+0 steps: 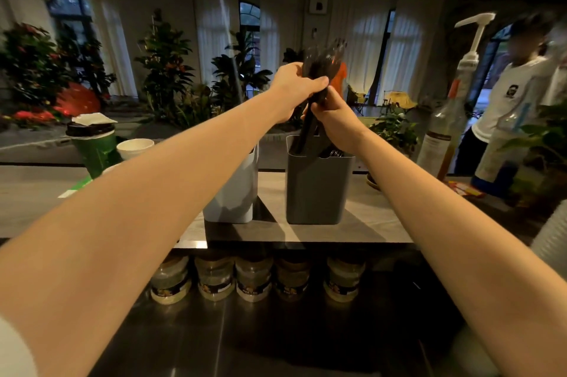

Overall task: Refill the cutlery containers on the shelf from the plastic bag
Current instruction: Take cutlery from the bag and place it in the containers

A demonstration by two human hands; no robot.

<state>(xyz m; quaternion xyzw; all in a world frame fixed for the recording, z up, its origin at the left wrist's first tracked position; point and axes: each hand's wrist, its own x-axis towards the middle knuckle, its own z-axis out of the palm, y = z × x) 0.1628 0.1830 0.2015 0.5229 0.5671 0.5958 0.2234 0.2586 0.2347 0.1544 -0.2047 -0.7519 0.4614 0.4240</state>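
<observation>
Two tall containers stand side by side on the shelf: a white one (233,192) on the left and a dark grey one (317,189) on the right. A bundle of black plastic cutlery (322,60) is held upright over the grey container, its lower ends reaching down past the rim. My left hand (296,85) grips the bundle near its top. My right hand (336,121) is closed around the handles just below it. More black cutlery lies inside the grey container. No plastic bag shows.
A green cup stack (95,146) and a white paper cup (135,148) stand at the shelf's left. Pump bottles (445,131) stand at the right, with a person in a white shirt (515,94) behind them. Several jars (254,281) line the lower counter.
</observation>
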